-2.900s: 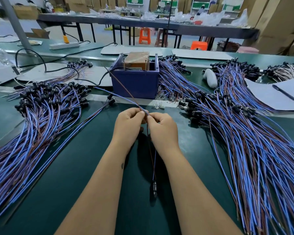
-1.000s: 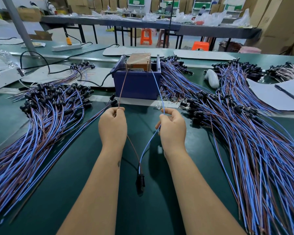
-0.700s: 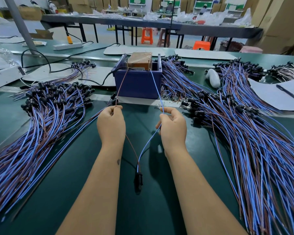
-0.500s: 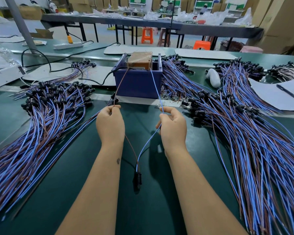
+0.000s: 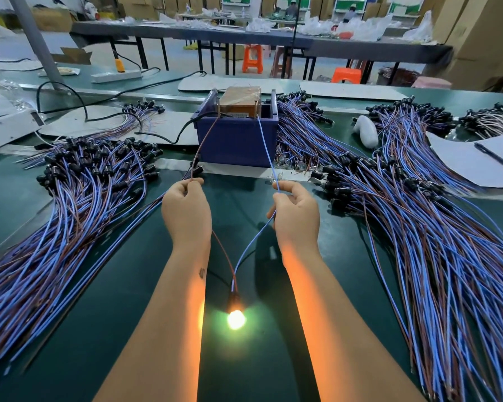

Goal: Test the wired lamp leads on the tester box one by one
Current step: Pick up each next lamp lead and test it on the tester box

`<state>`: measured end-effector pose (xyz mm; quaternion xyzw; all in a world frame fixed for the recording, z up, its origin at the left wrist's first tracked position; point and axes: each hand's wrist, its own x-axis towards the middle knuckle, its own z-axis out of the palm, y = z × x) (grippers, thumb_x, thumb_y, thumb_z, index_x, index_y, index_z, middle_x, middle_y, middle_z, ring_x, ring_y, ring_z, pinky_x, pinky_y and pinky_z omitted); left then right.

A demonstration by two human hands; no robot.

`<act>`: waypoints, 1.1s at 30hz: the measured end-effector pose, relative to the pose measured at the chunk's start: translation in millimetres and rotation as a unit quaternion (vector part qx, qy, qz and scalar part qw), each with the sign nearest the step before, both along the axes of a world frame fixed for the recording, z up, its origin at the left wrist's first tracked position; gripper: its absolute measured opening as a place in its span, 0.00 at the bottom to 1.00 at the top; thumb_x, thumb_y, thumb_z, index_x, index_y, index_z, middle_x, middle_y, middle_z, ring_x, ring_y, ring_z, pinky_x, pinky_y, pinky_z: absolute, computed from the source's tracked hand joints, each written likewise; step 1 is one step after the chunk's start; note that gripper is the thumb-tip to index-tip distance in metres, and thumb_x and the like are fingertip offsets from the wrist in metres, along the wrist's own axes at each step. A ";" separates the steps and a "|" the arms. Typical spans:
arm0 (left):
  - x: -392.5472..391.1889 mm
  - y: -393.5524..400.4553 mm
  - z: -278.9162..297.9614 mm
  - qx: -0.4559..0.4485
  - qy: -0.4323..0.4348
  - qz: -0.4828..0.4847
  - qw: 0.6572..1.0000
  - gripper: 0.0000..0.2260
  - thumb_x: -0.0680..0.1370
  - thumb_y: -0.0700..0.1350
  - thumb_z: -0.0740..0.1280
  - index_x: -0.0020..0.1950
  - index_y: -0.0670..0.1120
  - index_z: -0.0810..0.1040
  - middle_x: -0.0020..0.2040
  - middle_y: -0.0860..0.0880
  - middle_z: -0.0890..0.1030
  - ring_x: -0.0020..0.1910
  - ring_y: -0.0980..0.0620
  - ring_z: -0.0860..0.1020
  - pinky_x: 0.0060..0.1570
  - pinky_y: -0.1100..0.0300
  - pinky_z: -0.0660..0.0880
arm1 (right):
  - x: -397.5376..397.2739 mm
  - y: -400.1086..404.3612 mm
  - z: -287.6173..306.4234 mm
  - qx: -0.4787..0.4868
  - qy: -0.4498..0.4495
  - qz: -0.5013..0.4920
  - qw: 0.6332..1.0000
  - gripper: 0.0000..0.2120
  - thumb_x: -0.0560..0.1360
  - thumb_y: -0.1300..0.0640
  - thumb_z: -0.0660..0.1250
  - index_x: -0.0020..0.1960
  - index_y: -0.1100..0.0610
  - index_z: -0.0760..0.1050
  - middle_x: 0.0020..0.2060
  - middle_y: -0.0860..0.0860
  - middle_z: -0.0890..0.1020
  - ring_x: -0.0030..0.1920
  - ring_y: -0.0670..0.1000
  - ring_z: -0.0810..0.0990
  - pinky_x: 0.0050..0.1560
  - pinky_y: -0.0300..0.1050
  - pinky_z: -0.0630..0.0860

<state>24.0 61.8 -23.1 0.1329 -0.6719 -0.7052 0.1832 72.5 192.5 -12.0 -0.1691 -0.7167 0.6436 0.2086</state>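
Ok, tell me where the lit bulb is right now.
In the head view, the lit bulb lies low and centre on the green table, between the two forearms, nearer the camera than the left hand and right hand.

Tester box (image 5: 236,134) set behind the hands; lead bundles (image 5: 79,198) left, (image 5: 418,227) right; pen (image 5: 495,156) on paper (image 5: 459,166) far right.

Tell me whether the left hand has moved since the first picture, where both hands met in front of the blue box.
Yes. The left hand has gone leftward, away from the right hand; it now sits below the tester box's left edge.
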 end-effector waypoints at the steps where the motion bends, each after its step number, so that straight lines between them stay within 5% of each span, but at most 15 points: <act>1: 0.3 0.3 -0.1 0.000 0.003 0.000 1.000 0.11 0.77 0.41 0.57 0.45 0.50 0.79 0.23 0.58 0.67 0.22 0.57 0.63 0.24 0.62 0.60 | 0.2 0.2 0.0 0.000 0.001 0.000 1.000 0.13 0.75 0.62 0.59 0.47 0.45 0.77 0.22 0.43 0.74 0.27 0.42 0.71 0.33 0.43 0.71; 9: 2.8 3.5 3.9 0.002 0.009 -0.060 0.998 0.11 0.79 0.40 0.59 0.44 0.50 0.79 0.22 0.57 0.71 0.22 0.59 0.66 0.22 0.66 0.63 | 1.5 -1.0 1.2 -0.003 0.057 -0.001 0.998 0.11 0.76 0.63 0.60 0.50 0.49 0.77 0.26 0.48 0.75 0.26 0.42 0.70 0.29 0.35 0.68; 13: 9.6 16.0 9.0 0.003 0.030 -0.173 0.985 0.11 0.80 0.39 0.62 0.46 0.50 0.83 0.29 0.59 0.78 0.28 0.62 0.72 0.30 0.70 0.69 | 2.5 -10.5 -0.9 0.054 0.087 0.057 0.993 0.10 0.77 0.62 0.62 0.47 0.47 0.73 0.32 0.61 0.77 0.29 0.49 0.70 0.32 0.45 0.69; 16: 14.6 23.7 11.7 0.012 0.036 -0.219 0.975 0.10 0.80 0.38 0.63 0.48 0.47 0.85 0.33 0.58 0.82 0.31 0.63 0.76 0.34 0.70 0.72 | 1.4 -15.1 -6.0 0.100 0.091 0.085 0.987 0.09 0.77 0.61 0.65 0.44 0.48 0.70 0.30 0.55 0.77 0.30 0.52 0.71 0.34 0.49 0.71; 20: 19.6 25.8 13.7 0.026 0.036 -0.267 0.963 0.09 0.80 0.39 0.63 0.50 0.40 0.83 0.29 0.58 0.79 0.27 0.64 0.74 0.28 0.73 0.68 | 0.2 -14.0 -8.5 0.120 0.091 0.104 0.983 0.08 0.77 0.60 0.67 0.43 0.49 0.72 0.25 0.45 0.73 0.28 0.47 0.71 0.34 0.48 0.71; 27: 16.6 21.5 18.4 0.136 0.005 -0.231 0.963 0.08 0.80 0.40 0.64 0.42 0.45 0.79 0.26 0.53 0.72 0.23 0.58 0.68 0.24 0.66 0.69 | 1.7 -12.2 -2.6 0.044 0.066 0.132 0.988 0.10 0.80 0.64 0.59 0.50 0.53 0.76 0.41 0.64 0.81 0.38 0.61 0.78 0.44 0.62 0.77; 33: 13.3 12.6 20.5 0.259 0.005 -0.180 0.949 0.08 0.82 0.40 0.64 0.43 0.46 0.76 0.28 0.54 0.77 0.26 0.60 0.75 0.25 0.68 0.71 | 2.6 -12.4 -0.1 0.050 0.082 0.224 0.970 0.22 0.74 0.65 0.72 0.62 0.45 0.74 0.39 0.57 0.81 0.38 0.52 0.75 0.43 0.48 0.77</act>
